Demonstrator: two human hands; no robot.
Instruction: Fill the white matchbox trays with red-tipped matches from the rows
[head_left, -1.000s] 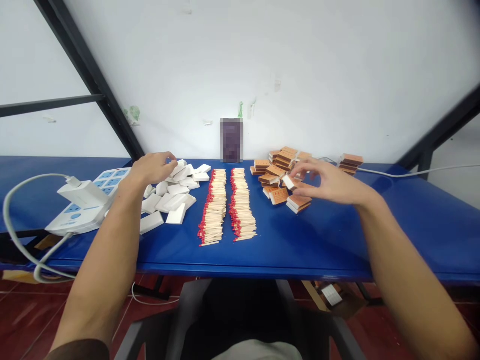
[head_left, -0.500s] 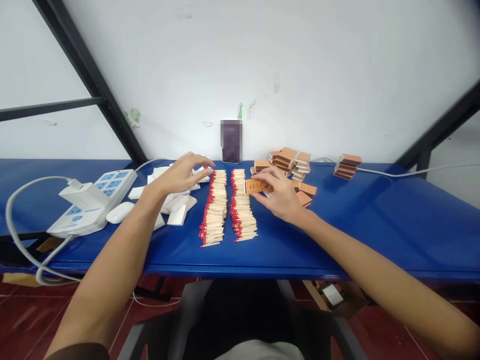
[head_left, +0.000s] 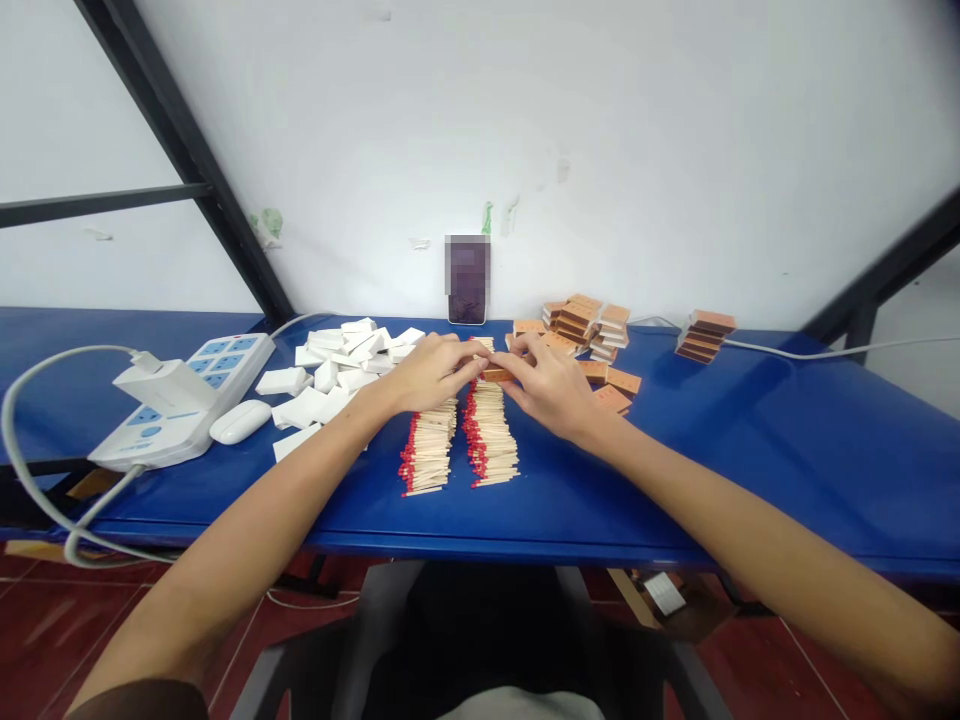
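Left hand point(head_left: 433, 374): fingers bent, grip unclear
Right hand point(head_left: 553, 388): pinching flat orange cardboard matchbox point(head_left: 496, 374)
Matchbox: between both hands

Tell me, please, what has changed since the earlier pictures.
The right hand carried its orange matchbox leftward, over the match rows; the left hand moved right from the white boxes to meet it, its grip unclear. The match rows and power strip stayed put.

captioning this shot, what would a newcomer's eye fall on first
Probably two rows of red-tipped wooden matches, midway along the blue table. Over their far part, the right hand holds a small orange-brown matchbox, the left hand beside it. White rectangular pieces lie heaped to the left.
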